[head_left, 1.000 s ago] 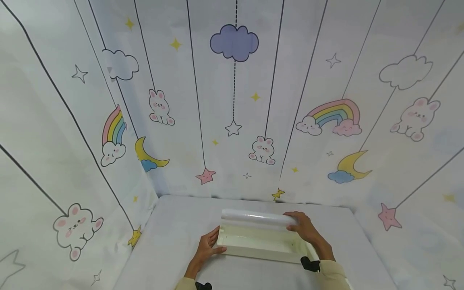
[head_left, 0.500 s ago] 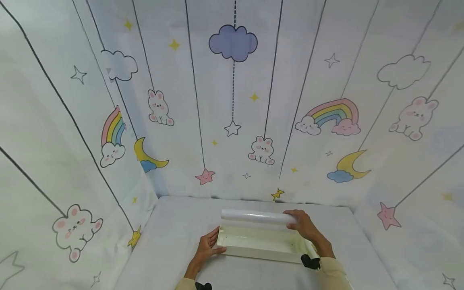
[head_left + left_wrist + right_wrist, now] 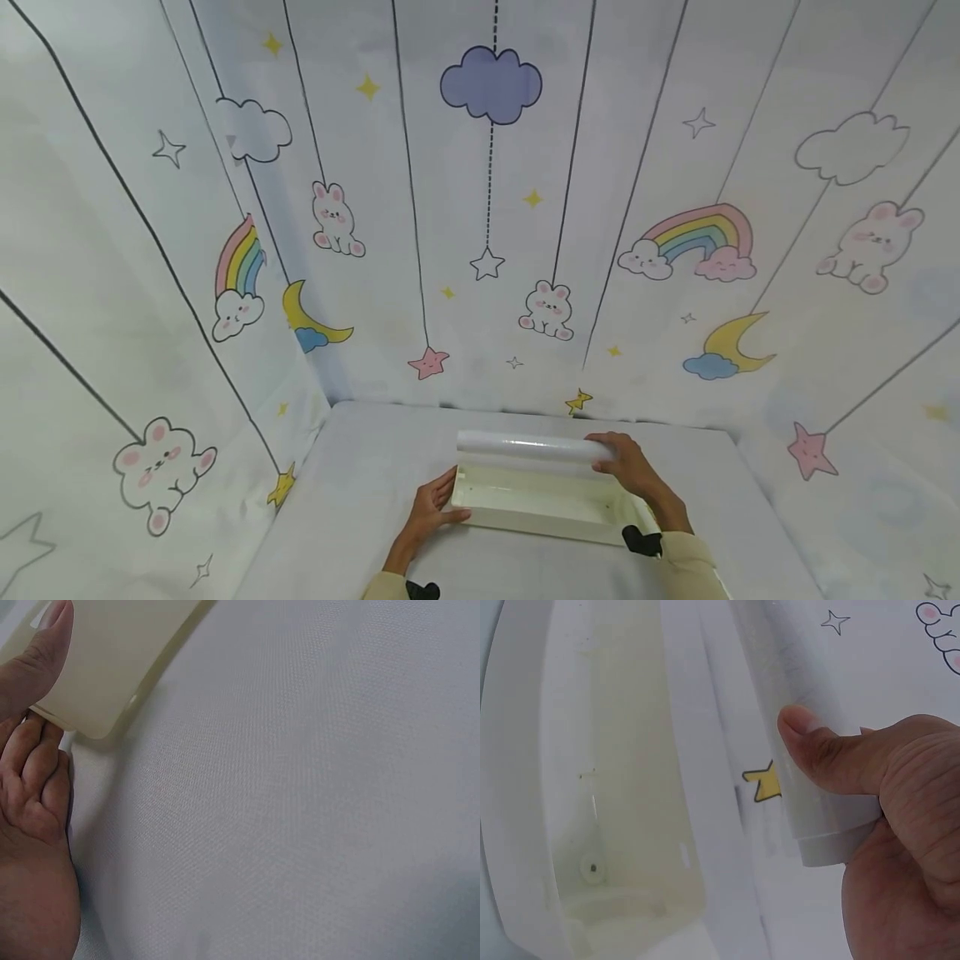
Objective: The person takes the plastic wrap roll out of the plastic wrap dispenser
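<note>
A long, open-topped cream plastic box lies on the white-covered table. My left hand holds its left end, thumb on the front edge and fingers at the end wall. In the left wrist view the thumb lies across a corner of the box. Above the back edge of the box is a glossy white roll of plastic film. My right hand grips the right end of this roll. The right wrist view shows the thumb along the roll and the box interior beside it.
White cloth covers the table. Behind it stands a white wall sheet printed with clouds, rabbits, stars and rainbows, with similar sheets at both sides. Black straps show at the wrists.
The head view has shifted slightly. Both hands, the roll and the box keep their places relative to one another.
</note>
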`<state>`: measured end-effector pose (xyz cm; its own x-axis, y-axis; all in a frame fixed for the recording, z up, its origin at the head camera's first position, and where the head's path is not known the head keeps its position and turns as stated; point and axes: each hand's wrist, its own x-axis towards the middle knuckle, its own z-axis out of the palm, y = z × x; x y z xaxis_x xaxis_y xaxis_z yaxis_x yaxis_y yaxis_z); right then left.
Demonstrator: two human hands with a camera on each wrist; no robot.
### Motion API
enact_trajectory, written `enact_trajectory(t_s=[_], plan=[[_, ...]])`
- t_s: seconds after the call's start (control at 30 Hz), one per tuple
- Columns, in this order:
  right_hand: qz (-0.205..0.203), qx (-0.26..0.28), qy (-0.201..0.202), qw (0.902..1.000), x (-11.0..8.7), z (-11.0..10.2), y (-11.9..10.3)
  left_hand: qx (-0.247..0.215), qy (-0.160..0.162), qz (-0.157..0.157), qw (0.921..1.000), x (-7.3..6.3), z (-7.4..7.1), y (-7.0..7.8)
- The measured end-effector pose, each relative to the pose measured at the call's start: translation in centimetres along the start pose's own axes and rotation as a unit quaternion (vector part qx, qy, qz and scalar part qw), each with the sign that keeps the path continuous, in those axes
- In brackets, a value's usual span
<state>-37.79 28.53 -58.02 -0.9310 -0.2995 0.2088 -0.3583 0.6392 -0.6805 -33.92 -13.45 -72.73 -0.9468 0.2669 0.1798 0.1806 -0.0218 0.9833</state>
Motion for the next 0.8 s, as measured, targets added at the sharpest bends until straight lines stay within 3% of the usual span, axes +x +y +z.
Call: enact_trajectory(t_s=[0.13, 0.33, 0.53, 0.8], plan=[[0.006, -0.002, -0.001, 1.0, 0.1, 0.1, 0.1, -0.01, 0.003, -0.023, 0.9997, 0.0, 0.1, 0.1], [0.014, 0.004, -0.007, 0.9999, 0.2, 0.1, 0.2, -0.011, -0.007, 0.004, 0.9999, 0.2, -0.1, -0.7], [0.02, 0.001, -0.005, 0.9998, 0.3, 0.1, 0.4, -0.049, 0.001, -0.031, 0.9983, 0.4, -0.2, -1.0], [0.022, -0.004, -0.007, 0.9997, 0.2, -0.1, 0.6, -0.035, -0.003, -0.021, 0.9991, 0.2, -0.1, -0.7]])
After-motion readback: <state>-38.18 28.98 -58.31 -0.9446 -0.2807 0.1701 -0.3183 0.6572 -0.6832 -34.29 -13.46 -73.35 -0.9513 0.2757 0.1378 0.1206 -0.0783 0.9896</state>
